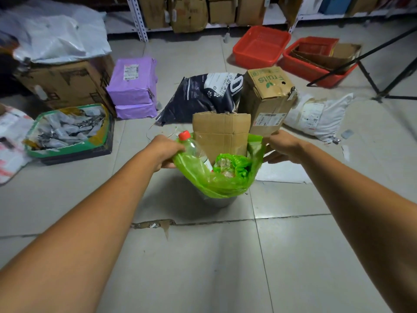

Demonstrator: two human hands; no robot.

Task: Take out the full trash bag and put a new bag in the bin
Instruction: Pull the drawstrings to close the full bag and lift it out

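Left hand (165,152) and right hand (281,146) each grip the green trash bag (216,184) rim; it sits in the bin (217,202), unlifted, no new bag visible

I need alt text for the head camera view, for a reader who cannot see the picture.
Two bare hands, left and right, grip opposite edges of a full green trash bag in a small grey bin on a tiled floor. A flattened cardboard piece and a red-capped clear bottle stick out of the bag. Boxes, parcels and red baskets lie behind.
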